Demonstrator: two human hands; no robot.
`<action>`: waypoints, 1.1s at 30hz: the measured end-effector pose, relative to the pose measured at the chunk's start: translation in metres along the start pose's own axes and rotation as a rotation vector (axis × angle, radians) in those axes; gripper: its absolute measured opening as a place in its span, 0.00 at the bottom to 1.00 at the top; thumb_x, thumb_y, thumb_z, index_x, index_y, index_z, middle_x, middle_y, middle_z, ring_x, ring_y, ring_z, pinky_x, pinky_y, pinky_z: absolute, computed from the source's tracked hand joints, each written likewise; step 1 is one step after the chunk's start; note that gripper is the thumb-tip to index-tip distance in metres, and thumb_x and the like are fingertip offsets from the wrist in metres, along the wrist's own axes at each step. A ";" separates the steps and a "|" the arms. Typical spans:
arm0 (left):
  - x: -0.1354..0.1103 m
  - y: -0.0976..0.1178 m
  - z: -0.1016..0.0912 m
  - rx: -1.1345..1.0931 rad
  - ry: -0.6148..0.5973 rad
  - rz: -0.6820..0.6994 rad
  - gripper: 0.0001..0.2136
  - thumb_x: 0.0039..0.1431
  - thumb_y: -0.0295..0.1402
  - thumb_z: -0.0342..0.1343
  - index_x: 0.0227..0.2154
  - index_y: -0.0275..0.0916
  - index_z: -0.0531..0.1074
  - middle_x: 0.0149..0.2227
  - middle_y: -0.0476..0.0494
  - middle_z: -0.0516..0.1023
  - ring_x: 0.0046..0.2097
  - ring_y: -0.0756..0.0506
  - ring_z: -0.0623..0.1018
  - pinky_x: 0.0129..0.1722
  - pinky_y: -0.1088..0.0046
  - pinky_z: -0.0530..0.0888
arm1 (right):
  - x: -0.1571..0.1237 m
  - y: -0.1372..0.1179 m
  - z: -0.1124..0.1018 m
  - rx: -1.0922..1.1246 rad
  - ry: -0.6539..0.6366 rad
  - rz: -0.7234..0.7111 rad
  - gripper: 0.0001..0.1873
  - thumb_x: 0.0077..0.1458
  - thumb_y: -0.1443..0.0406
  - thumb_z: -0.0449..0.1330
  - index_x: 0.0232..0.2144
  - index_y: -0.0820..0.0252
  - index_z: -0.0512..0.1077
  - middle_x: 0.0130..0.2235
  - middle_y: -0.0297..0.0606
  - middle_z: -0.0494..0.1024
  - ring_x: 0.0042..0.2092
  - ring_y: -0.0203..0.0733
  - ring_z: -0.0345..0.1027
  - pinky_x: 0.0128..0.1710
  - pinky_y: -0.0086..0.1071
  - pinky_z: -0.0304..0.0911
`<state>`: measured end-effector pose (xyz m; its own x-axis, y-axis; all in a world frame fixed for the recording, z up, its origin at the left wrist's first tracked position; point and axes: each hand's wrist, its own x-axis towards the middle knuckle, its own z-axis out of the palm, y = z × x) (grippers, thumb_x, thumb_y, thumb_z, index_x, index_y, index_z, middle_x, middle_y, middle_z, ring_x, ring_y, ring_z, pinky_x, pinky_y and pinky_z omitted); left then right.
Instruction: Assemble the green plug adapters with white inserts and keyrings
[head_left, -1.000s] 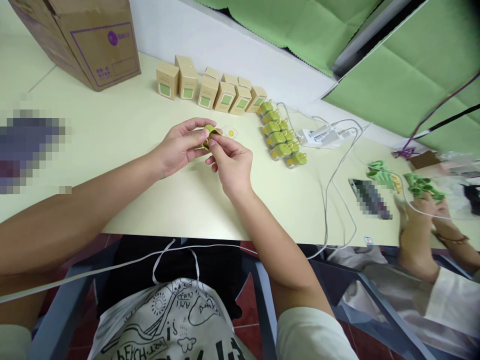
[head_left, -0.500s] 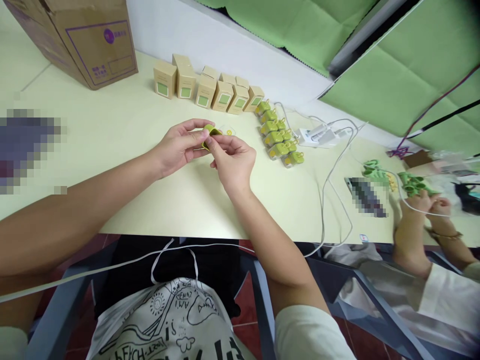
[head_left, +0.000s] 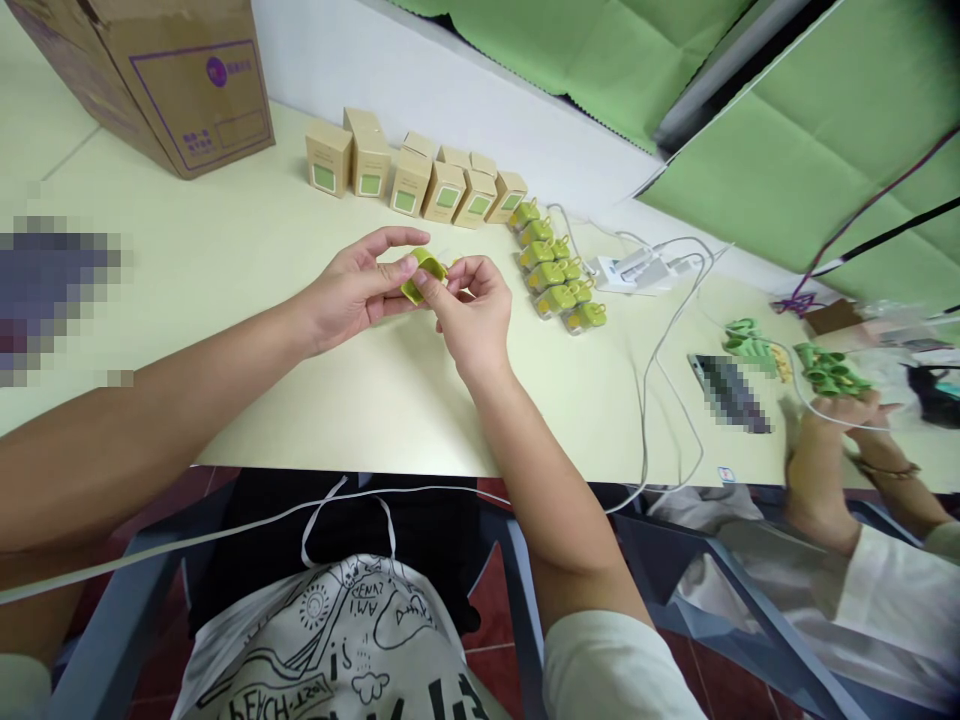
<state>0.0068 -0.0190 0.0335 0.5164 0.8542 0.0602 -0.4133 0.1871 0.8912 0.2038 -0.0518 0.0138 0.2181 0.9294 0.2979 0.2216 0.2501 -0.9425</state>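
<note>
Above the table, a small hollow yellow-green silicone case (head_left: pixel 427 264) is held between my two hands. My left hand (head_left: pixel 367 280) grips its left side between thumb and fingers. The thumb and fingers of my right hand (head_left: pixel 474 305) pinch its right edge, partly hiding it. The case's open side shows between my thumbs. To the right stand several yellow-green cases with loops (head_left: pixel 555 275) in rows. Behind my hands is a row of small cardboard boxes (head_left: pixel 411 185) with green squares on their fronts.
A large cardboard carton (head_left: pixel 187 100) stands at back left. White cables and a power strip (head_left: pixel 634 272) lie right of the cases. A phone (head_left: pixel 727 392) rests farther right, near a co-worker's hands (head_left: pixel 847 410) and green pieces (head_left: pixel 829 368). One cable crosses my lap.
My right hand has shifted slightly on the case, its index finger lifting and curling. The case has turned a little, showing more of its inside. The co-worker's hands have moved slightly.
</note>
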 end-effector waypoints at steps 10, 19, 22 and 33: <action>0.001 0.000 -0.010 0.086 -0.061 -0.042 0.32 0.67 0.43 0.86 0.68 0.45 0.81 0.52 0.43 0.90 0.59 0.36 0.93 0.73 0.44 0.87 | 0.007 -0.006 -0.013 0.060 -0.248 0.013 0.33 0.56 0.34 0.84 0.45 0.50 0.87 0.38 0.32 0.82 0.39 0.39 0.75 0.41 0.38 0.79; 0.006 -0.003 -0.013 0.033 -0.059 -0.076 0.19 0.70 0.44 0.83 0.57 0.43 0.88 0.53 0.42 0.92 0.60 0.37 0.93 0.74 0.47 0.87 | 0.012 0.002 -0.011 -0.071 -0.236 -0.055 0.23 0.67 0.43 0.81 0.47 0.54 0.87 0.35 0.30 0.74 0.37 0.39 0.67 0.41 0.39 0.71; 0.006 -0.002 -0.013 0.050 -0.070 -0.092 0.19 0.70 0.47 0.84 0.53 0.41 0.89 0.52 0.40 0.93 0.60 0.35 0.93 0.72 0.48 0.88 | 0.011 0.004 -0.012 -0.183 -0.208 -0.157 0.12 0.73 0.53 0.76 0.46 0.53 0.85 0.36 0.30 0.72 0.39 0.41 0.68 0.45 0.40 0.72; 0.015 0.000 -0.019 0.087 0.073 -0.076 0.15 0.68 0.45 0.83 0.43 0.39 0.88 0.45 0.38 0.89 0.47 0.39 0.89 0.55 0.58 0.87 | 0.019 -0.005 -0.036 -0.206 -0.225 -0.095 0.32 0.62 0.37 0.81 0.56 0.45 0.79 0.47 0.35 0.81 0.44 0.45 0.73 0.47 0.42 0.77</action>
<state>-0.0001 0.0028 0.0260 0.4868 0.8727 -0.0386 -0.3073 0.2124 0.9276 0.2412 -0.0450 0.0299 -0.0235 0.9469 0.3207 0.4241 0.3000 -0.8545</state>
